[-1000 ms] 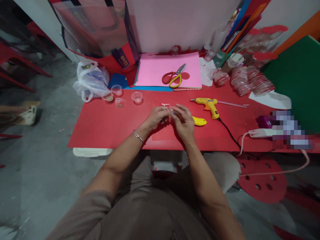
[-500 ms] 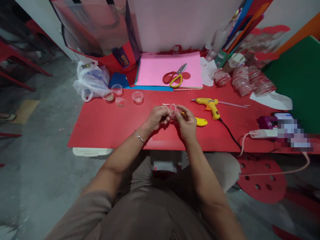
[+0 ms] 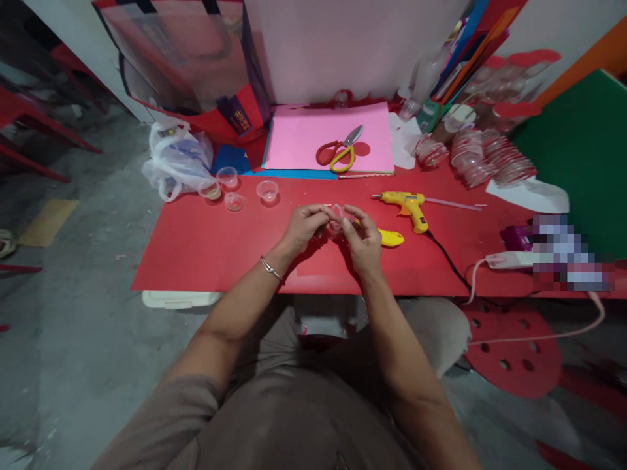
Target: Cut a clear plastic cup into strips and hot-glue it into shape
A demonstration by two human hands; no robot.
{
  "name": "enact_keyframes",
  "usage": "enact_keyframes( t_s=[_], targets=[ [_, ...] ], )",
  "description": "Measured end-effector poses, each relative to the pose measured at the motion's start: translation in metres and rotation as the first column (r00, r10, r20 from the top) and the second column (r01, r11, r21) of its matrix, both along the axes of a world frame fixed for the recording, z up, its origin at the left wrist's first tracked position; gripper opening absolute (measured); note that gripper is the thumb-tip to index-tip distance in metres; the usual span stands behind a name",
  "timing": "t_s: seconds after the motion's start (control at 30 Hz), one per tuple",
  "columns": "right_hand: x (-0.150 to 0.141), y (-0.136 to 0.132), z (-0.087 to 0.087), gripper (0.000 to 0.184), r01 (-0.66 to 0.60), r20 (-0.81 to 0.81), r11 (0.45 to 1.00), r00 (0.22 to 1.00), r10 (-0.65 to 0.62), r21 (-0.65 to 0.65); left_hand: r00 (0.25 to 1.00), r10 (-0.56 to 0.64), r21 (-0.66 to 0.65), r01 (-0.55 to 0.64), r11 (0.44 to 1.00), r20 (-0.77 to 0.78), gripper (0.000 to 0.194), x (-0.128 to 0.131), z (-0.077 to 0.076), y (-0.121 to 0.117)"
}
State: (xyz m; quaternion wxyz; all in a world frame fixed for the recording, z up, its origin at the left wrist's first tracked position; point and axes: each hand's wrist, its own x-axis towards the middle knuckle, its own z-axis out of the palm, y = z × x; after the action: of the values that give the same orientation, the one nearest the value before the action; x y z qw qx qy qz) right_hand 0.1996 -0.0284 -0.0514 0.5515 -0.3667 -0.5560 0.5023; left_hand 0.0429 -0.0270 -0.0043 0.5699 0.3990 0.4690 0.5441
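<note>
Over the red tabletop (image 3: 196, 241), my two hands meet around a small clear plastic ring-shaped piece (image 3: 337, 211). My left hand (image 3: 304, 227) pinches its left side with thumb and forefinger. From the right, my right hand (image 3: 365, 243) grips the same piece between thumb and fingers; its lower part is hidden by the hands. A yellow-handled tool, seemingly a utility knife (image 3: 392, 239), lies partly behind my right hand. To the right rests a yellow hot glue gun (image 3: 414, 207) with a clear glue stick in its back.
Small clear plastic cups (image 3: 267, 190) stand at left near a white plastic bag (image 3: 176, 163). Scissors (image 3: 343, 149) lie on pink paper (image 3: 294, 134) at the back. Stacked clear lids (image 3: 470, 156) are at back right. A white power strip (image 3: 509, 260) and cables run along the right.
The fingers of my left hand have shifted along the plastic ring's upper edge, and the ring shows less of its round opening. The view has moved slightly.
</note>
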Motion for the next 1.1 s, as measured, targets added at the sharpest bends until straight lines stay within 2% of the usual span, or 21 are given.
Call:
enact_keyframes(
  t_s=[0.1, 0.23, 0.43, 0.6, 0.7, 0.8, 0.93, 1.1],
  targets=[
    [-0.002, -0.002, 0.003, 0.051, 0.027, -0.014, 0.999, 1.000, -0.028, -0.029, 0.999, 0.027, -0.012, -0.028, 1.000, -0.047, 0.010, 0.002, 0.001, -0.001],
    [-0.003, 0.000, -0.001, 0.054, 0.043, 0.042, 0.999, 0.998, -0.044, 0.026, 0.999, 0.026, -0.020, -0.027, 0.999, -0.041, 0.019, 0.003, 0.003, -0.001],
    [0.001, 0.003, -0.003, 0.042, 0.119, 0.257, 0.961, 0.949, -0.184, 0.250, 0.997, 0.016, 0.040, -0.013, 0.999, -0.080, 0.030, 0.002, 0.004, -0.001],
    [0.003, 0.001, 0.005, 0.034, 0.129, 0.332, 0.911, 0.904, -0.271, 0.392, 0.995, 0.001, 0.065, 0.005, 0.998, -0.098, 0.031, 0.001, -0.001, 0.000],
    [0.002, -0.001, 0.006, 0.033, 0.117, 0.354, 0.907, 0.894, -0.274, 0.405, 0.994, 0.025, 0.096, -0.015, 0.995, -0.110, 0.026, 0.002, -0.005, 0.002],
    [0.001, -0.001, 0.004, 0.034, 0.112, 0.358, 0.909, 0.894, -0.269, 0.401, 0.979, 0.099, 0.145, -0.073, 0.987, -0.178, 0.020, 0.002, -0.009, 0.003],
    [0.001, 0.001, -0.001, 0.038, 0.175, 0.311, 0.929, 0.908, -0.281, 0.327, 0.948, 0.185, 0.209, -0.132, 0.969, -0.260, 0.016, 0.001, -0.009, 0.003],
    [0.002, 0.001, 0.000, 0.039, 0.153, 0.304, 0.947, 0.922, -0.240, 0.281, 0.979, 0.112, 0.142, -0.088, 0.986, -0.168, 0.009, 0.004, -0.002, 0.002]
  ],
)
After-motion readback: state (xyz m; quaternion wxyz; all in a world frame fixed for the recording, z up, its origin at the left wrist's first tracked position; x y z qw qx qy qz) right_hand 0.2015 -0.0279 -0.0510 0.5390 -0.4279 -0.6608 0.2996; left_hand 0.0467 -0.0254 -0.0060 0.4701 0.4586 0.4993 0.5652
